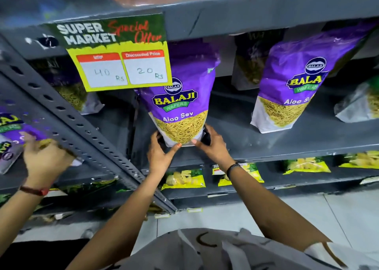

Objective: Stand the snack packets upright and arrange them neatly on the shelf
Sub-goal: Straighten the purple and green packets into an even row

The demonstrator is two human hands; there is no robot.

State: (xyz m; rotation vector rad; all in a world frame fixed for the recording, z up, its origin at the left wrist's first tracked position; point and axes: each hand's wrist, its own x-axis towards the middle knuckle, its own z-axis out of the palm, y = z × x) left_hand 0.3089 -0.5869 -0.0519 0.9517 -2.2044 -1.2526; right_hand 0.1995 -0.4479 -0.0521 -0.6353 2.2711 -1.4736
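Gripping the bottom corners of a purple Aloo Sev packet [180, 97], the left hand [159, 155] and the right hand [213, 144] close on it from either side: the left thumb lies along the lower front edge with the fingers curled behind the left corner, and the right hand wraps the right corner with its thumb tip on the front edge. That packet stands upright on the grey shelf [287, 144], near the front lip and just right of the perforated upright post [86, 130]. A dark band circles the right wrist [232, 168]. Behind the held packet another purple packet [254, 60] stands at the back of the shelf, and to the right a second front-row packet [291, 85] leans rightward, well apart from the held one. At the far right edge a further packet [359, 103] lies tilted, only partly in view. A yellow and green price sign [117, 52] hangs from the shelf above (it reads 40 Rs and 20 Rs), overlapping the top left of the held packet. Left of the post, a third hand [45, 157], wearing a red wristband [34, 190], reaches onto purple packets [12, 130] in the neighbouring bay; blur hides how far it is closed. On the shelf below lie yellow and green packets [184, 179].
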